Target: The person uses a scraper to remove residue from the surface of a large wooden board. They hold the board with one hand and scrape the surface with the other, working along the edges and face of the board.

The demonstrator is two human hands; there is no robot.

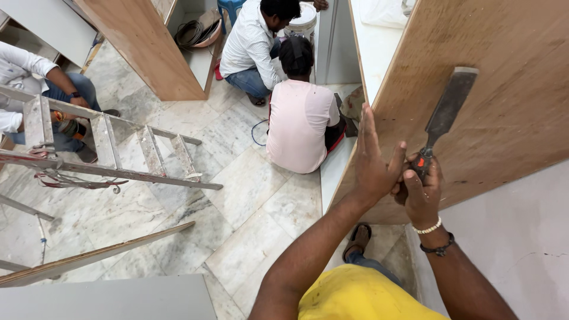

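Chisel (pixel 446 115) steel lies flat against the brown plywood panel (pixel 504 101), long axis slanting, blade end pointing up and to the right, orange-and-black handle low. The right hand (pixel 422 189) is closed around that handle. The left hand (pixel 372 163) is open, fingers straight, palm pressed on the panel just beside the handle. A white bucket (pixel 303 21) stands at the top, beyond two crouching people; any label is unreadable.
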